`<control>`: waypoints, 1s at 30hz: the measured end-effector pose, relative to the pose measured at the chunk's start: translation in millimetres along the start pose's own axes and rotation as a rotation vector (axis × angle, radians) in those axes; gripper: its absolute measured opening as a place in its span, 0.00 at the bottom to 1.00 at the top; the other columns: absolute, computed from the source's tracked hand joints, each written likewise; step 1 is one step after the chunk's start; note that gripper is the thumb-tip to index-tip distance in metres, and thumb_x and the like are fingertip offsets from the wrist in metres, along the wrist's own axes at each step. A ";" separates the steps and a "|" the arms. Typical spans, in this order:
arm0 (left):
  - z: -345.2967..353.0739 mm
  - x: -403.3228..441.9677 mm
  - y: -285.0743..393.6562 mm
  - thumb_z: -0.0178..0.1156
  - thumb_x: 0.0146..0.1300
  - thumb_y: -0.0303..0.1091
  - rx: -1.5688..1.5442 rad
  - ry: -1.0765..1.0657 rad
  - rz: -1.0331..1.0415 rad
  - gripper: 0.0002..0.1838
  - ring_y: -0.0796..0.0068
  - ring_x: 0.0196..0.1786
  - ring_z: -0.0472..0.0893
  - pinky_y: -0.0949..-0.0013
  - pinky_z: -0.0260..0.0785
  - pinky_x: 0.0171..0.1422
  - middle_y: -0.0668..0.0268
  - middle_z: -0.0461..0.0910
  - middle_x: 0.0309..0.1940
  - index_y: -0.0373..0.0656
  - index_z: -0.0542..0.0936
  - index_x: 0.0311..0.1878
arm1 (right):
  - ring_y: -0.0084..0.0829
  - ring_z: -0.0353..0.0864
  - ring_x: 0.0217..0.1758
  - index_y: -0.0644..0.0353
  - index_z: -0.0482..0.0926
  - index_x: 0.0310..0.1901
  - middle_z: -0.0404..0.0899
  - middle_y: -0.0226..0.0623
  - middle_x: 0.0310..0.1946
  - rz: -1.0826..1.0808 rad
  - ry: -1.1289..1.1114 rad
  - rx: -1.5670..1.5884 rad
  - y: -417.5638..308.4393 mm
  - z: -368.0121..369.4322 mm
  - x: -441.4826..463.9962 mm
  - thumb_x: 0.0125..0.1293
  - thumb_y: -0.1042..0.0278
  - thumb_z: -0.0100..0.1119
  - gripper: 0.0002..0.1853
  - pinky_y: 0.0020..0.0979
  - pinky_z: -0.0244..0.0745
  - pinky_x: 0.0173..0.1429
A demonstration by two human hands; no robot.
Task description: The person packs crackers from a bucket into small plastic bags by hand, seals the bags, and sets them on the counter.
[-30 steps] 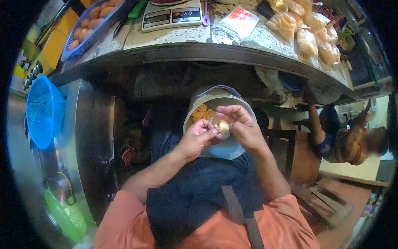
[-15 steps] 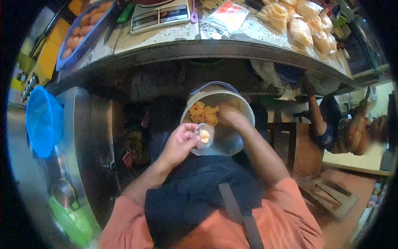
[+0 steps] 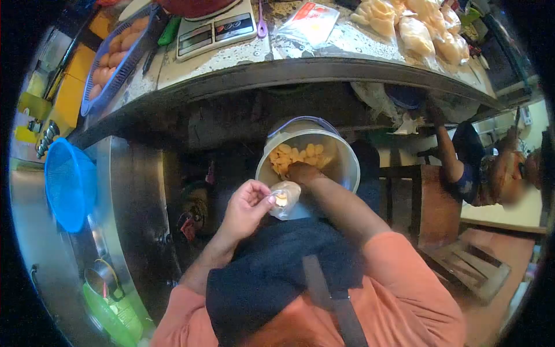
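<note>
Pinched between the thumb and fingers of my left hand is a small clear plastic bag, with a few pale pieces inside. The bag hangs just in front of a translucent white bucket that stands close against my apron. Flat yellow-orange chips lie inside the bucket toward its far left side. My right hand reaches down into the bucket and touches the chips. Its fingertips are hidden, so whether they grip any chips does not show.
On the counter ahead are a purple basket of eggs, a kitchen scale, a purple spoon, a flat plastic packet and several filled bags. A blue basket is at left. Another person's arm shows at right.
My right hand has moved left and nearer to me inside the bucket, onto the chips, which are now spread wider. The bag in my left hand is tilted more. The view has shifted slightly.
</note>
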State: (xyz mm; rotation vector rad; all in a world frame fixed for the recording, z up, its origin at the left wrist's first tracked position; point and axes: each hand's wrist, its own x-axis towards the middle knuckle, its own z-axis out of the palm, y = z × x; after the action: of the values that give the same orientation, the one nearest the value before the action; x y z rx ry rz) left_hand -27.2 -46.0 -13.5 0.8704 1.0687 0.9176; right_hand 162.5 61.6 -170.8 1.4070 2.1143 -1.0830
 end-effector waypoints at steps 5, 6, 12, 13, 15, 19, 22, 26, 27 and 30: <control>5.8 6.8 5.4 0.57 0.68 0.23 -0.149 0.024 -0.013 0.12 0.77 0.38 0.81 0.73 0.75 0.47 0.63 0.79 0.37 0.38 0.68 0.52 | 0.44 0.81 0.57 0.62 0.79 0.54 0.81 0.51 0.53 0.054 -0.001 -0.010 -22.4 -65.9 -46.3 0.66 0.55 0.56 0.22 0.42 0.76 0.57; 6.4 8.9 5.4 0.57 0.68 0.22 -0.161 0.028 -0.003 0.13 0.77 0.38 0.82 0.73 0.75 0.47 0.62 0.79 0.37 0.38 0.68 0.53 | 0.43 0.82 0.55 0.63 0.77 0.56 0.80 0.50 0.53 0.027 0.155 0.265 -18.8 -72.3 -59.9 0.67 0.58 0.57 0.21 0.40 0.78 0.54; 21.1 25.8 4.4 0.56 0.69 0.22 -0.202 0.027 0.018 0.15 0.75 0.39 0.82 0.72 0.75 0.48 0.61 0.79 0.39 0.38 0.65 0.55 | 0.35 0.82 0.54 0.63 0.66 0.63 0.78 0.41 0.50 -0.256 0.138 1.725 -2.5 -101.7 -153.8 0.72 0.67 0.56 0.22 0.32 0.84 0.51; 26.5 29.5 5.7 0.55 0.69 0.22 -0.218 0.019 0.019 0.15 0.75 0.39 0.82 0.72 0.76 0.48 0.61 0.79 0.39 0.38 0.65 0.55 | 0.36 0.82 0.54 0.62 0.65 0.63 0.78 0.42 0.50 -0.284 0.150 1.757 -7.5 -104.2 -165.1 0.72 0.66 0.57 0.22 0.34 0.84 0.52; 35.5 39.7 1.4 0.55 0.69 0.22 -0.276 0.016 0.037 0.15 0.75 0.40 0.82 0.73 0.76 0.47 0.61 0.79 0.39 0.38 0.65 0.55 | 0.37 0.82 0.54 0.61 0.64 0.63 0.77 0.43 0.51 -0.347 0.168 1.820 -16.0 -105.8 -179.0 0.71 0.64 0.58 0.23 0.37 0.84 0.55; 47.9 46.1 4.5 0.55 0.69 0.22 -0.339 0.030 0.025 0.16 0.77 0.40 0.82 0.75 0.76 0.46 0.62 0.79 0.40 0.40 0.65 0.56 | 0.39 0.80 0.58 0.60 0.63 0.63 0.76 0.47 0.55 -0.392 0.218 1.764 -25.9 -100.4 -181.0 0.73 0.65 0.55 0.22 0.40 0.83 0.57; 49.0 47.8 -4.5 0.55 0.70 0.23 -0.362 -0.007 0.054 0.16 0.75 0.45 0.81 0.71 0.78 0.48 0.61 0.78 0.45 0.42 0.65 0.57 | 0.41 0.79 0.60 0.59 0.63 0.63 0.75 0.48 0.56 -0.372 0.246 1.742 -29.1 -100.6 -181.2 0.73 0.67 0.55 0.21 0.41 0.82 0.58; 50.3 48.4 -4.5 0.55 0.70 0.24 -0.422 0.000 -0.002 0.15 0.72 0.49 0.81 0.67 0.79 0.50 0.60 0.78 0.47 0.43 0.65 0.57 | 0.32 0.79 0.57 0.58 0.64 0.63 0.76 0.40 0.54 -0.339 0.279 1.657 -31.4 -102.3 -185.4 0.73 0.64 0.57 0.22 0.34 0.80 0.57; 50.2 48.7 -4.6 0.55 0.70 0.24 -0.430 -0.003 -0.008 0.15 0.72 0.49 0.81 0.66 0.79 0.50 0.60 0.77 0.47 0.43 0.65 0.57 | 0.31 0.79 0.56 0.59 0.64 0.63 0.76 0.39 0.54 -0.339 0.306 1.634 -31.5 -101.8 -185.8 0.73 0.65 0.56 0.21 0.33 0.79 0.57; 50.8 49.3 -5.6 0.55 0.70 0.24 -0.458 -0.015 -0.027 0.15 0.70 0.49 0.81 0.63 0.79 0.51 0.60 0.77 0.48 0.43 0.65 0.57 | 0.28 0.78 0.56 0.59 0.65 0.63 0.76 0.37 0.54 -0.362 0.396 1.545 -34.6 -98.9 -186.0 0.73 0.66 0.56 0.20 0.31 0.79 0.57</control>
State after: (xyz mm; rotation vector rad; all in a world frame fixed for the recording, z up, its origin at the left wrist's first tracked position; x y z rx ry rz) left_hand 33.1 -9.6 -22.1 0.4797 0.8076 1.0760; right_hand 221.0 17.8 29.8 1.8338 1.5875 -3.1657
